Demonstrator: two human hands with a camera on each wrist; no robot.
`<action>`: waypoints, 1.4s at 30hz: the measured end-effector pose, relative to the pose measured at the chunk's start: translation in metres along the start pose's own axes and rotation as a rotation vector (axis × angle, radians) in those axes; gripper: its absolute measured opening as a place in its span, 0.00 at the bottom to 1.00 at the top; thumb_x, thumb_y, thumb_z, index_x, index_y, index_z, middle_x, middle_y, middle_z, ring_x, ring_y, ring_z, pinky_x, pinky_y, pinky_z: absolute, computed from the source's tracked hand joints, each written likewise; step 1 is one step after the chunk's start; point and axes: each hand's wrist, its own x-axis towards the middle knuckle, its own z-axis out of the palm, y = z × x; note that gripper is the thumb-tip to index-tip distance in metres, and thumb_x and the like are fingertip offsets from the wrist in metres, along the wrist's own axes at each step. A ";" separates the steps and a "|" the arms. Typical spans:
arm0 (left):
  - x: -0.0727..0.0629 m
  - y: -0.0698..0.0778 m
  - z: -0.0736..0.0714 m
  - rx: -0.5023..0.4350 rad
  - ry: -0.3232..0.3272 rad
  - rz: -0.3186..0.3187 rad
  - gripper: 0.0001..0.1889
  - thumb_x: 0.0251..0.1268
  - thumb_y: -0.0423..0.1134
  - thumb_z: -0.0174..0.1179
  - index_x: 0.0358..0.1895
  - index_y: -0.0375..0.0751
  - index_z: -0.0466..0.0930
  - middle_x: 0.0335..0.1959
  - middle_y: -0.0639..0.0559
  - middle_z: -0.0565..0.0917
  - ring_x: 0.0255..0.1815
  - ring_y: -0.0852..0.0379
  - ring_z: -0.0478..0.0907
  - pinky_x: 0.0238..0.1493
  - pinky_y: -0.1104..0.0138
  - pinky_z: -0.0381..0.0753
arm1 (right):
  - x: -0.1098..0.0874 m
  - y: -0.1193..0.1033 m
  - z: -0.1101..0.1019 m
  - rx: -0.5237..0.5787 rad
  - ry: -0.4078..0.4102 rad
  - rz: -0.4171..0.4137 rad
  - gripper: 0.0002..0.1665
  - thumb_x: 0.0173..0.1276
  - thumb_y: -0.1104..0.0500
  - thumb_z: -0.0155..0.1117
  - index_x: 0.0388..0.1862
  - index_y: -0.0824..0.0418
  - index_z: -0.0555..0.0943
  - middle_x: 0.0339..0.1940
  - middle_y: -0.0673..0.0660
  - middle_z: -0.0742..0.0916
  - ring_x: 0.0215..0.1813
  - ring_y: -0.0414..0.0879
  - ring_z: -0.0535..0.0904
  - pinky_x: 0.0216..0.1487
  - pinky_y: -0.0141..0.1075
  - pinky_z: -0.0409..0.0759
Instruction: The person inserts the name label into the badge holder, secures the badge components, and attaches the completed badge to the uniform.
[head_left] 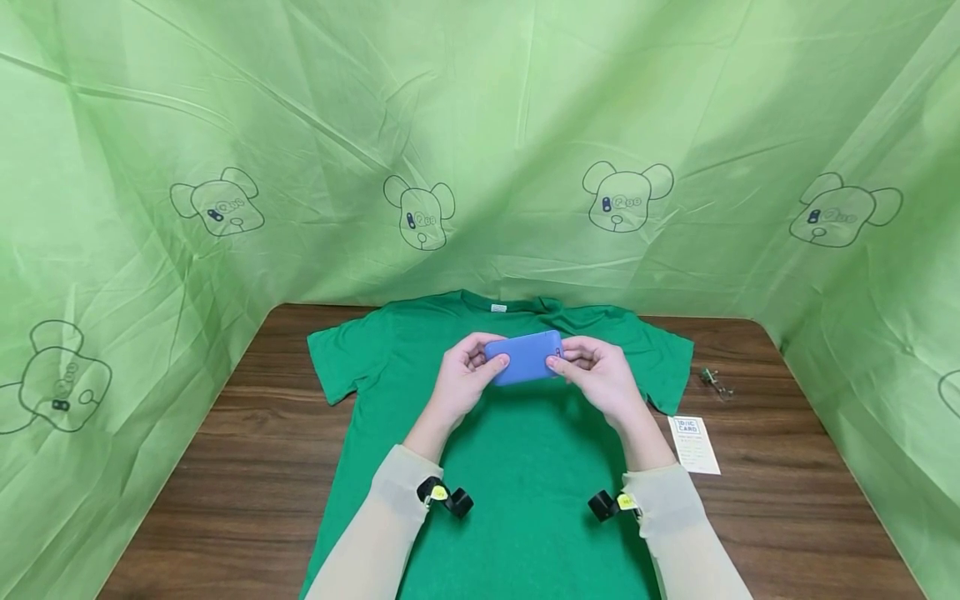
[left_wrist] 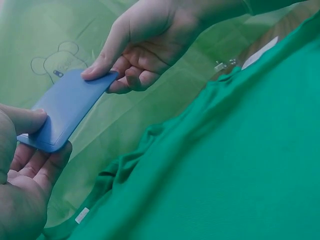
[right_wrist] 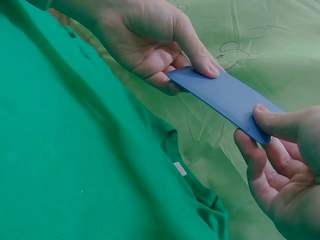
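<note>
Two hands (head_left: 462, 377) (head_left: 604, 377) pinching blue case (head_left: 525, 357), underside hidden, sleeves (head_left: 378, 533) (head_left: 682, 533) cropped

From where I stand, the T-shirt (head_left: 540, 500) lies on the table (head_left: 240, 467), collar (head_left: 480, 302) toward twelve o'clock. Above it, the card holder (head_left: 525, 358) sits between left hand (head_left: 463, 373) at nine and right hand (head_left: 602, 373) at three; the ID/IC card slip (head_left: 694, 447) lies at four, the cloth backdrop (head_left: 517, 225) beyond twelve.
</note>
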 end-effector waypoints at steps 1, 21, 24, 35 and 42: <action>0.000 0.000 0.000 -0.002 0.000 0.001 0.13 0.76 0.30 0.70 0.59 0.32 0.86 0.46 0.42 0.88 0.43 0.53 0.85 0.45 0.67 0.88 | 0.000 0.000 0.000 -0.002 0.001 0.002 0.18 0.75 0.58 0.78 0.58 0.68 0.89 0.41 0.61 0.93 0.38 0.54 0.87 0.42 0.40 0.89; 0.000 0.000 0.001 -0.002 0.014 0.009 0.13 0.75 0.30 0.71 0.58 0.32 0.87 0.42 0.43 0.87 0.40 0.54 0.84 0.44 0.68 0.87 | -0.002 -0.004 -0.002 0.008 0.005 0.008 0.20 0.75 0.58 0.78 0.58 0.69 0.89 0.43 0.61 0.94 0.36 0.45 0.86 0.39 0.33 0.86; 0.000 0.001 0.001 -0.008 0.016 0.023 0.13 0.74 0.31 0.72 0.57 0.32 0.87 0.42 0.42 0.87 0.40 0.54 0.84 0.43 0.67 0.88 | -0.002 -0.004 -0.002 0.021 0.002 -0.006 0.20 0.75 0.58 0.78 0.59 0.69 0.89 0.43 0.62 0.93 0.37 0.44 0.86 0.40 0.32 0.86; 0.001 0.002 0.002 -0.003 0.001 0.041 0.13 0.75 0.31 0.72 0.57 0.33 0.86 0.43 0.44 0.87 0.40 0.54 0.85 0.43 0.67 0.88 | -0.002 -0.003 -0.003 0.022 0.005 -0.016 0.19 0.75 0.59 0.78 0.58 0.68 0.89 0.41 0.57 0.94 0.37 0.44 0.86 0.40 0.33 0.86; 0.001 0.000 0.001 0.000 0.030 0.039 0.12 0.73 0.31 0.73 0.55 0.35 0.87 0.41 0.45 0.87 0.38 0.54 0.84 0.42 0.67 0.88 | -0.001 -0.003 -0.003 0.019 -0.015 -0.023 0.18 0.76 0.59 0.76 0.58 0.69 0.89 0.44 0.63 0.94 0.37 0.44 0.87 0.40 0.32 0.86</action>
